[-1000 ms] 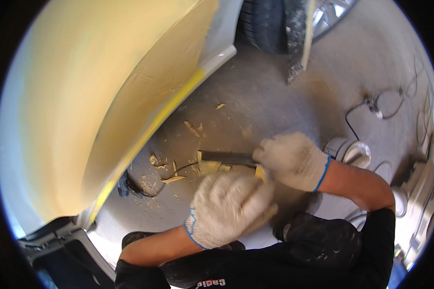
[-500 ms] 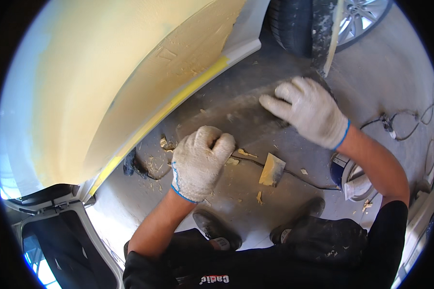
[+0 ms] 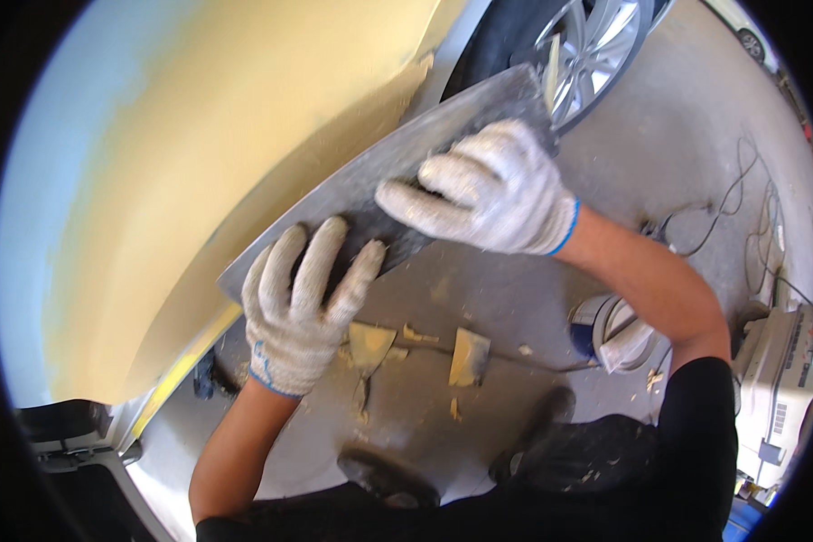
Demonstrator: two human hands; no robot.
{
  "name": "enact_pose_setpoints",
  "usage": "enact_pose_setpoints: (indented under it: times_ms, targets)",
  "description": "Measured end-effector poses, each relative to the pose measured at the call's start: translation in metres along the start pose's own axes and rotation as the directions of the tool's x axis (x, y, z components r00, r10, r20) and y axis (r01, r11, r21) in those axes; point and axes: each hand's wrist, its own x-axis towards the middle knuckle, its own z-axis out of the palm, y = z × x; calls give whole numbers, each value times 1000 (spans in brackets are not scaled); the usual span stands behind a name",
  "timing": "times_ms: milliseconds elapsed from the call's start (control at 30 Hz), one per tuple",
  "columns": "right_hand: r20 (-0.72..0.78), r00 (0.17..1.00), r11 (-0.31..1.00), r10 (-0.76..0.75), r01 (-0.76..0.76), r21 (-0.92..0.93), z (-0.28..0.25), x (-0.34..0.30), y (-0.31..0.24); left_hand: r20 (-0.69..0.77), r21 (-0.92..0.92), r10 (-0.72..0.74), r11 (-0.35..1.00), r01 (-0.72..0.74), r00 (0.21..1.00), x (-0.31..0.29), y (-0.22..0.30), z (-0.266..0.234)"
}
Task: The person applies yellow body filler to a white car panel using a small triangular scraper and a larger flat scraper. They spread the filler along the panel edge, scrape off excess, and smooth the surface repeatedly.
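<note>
Gripping long grey sanding board (image 3: 379,194), left hand (image 3: 303,303), right hand (image 3: 492,190), seemingly against yellow panel (image 3: 199,163)

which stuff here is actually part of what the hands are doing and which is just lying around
In use:
- wide grey spreader blade, held flat by left hand and right hand
- yellow filler-coated car panel beside it

Lying about:
- two small putty knives on the concrete floor
- round can
- cable
- car wheel
</note>
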Motion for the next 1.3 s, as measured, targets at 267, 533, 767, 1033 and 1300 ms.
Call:
enact_pose_setpoints:
  times_ms: [267,533,767,1033,1300]
  targets:
    - [69,997,1000,-20,20,-6,22,9,7,25,75,-6,997,4,1000,4,-22,5]
    - [112,993,999,-23,26,-23,25,16,6,18,36,24,999,-24,1000,-4,-29,9]
    - [47,999,1000,1,0,-22,28,17,7,49,56,8,998,-11,999,-10,-30,-2]
    - [133,991,999,-32,33,-5,28,4,11,53,50,-5,999,2,999,-15,-33,-1]
    - [76,997,998,-18,23,-59,38,1,13,70,149,-12,989,2,997,-11,-38,3]
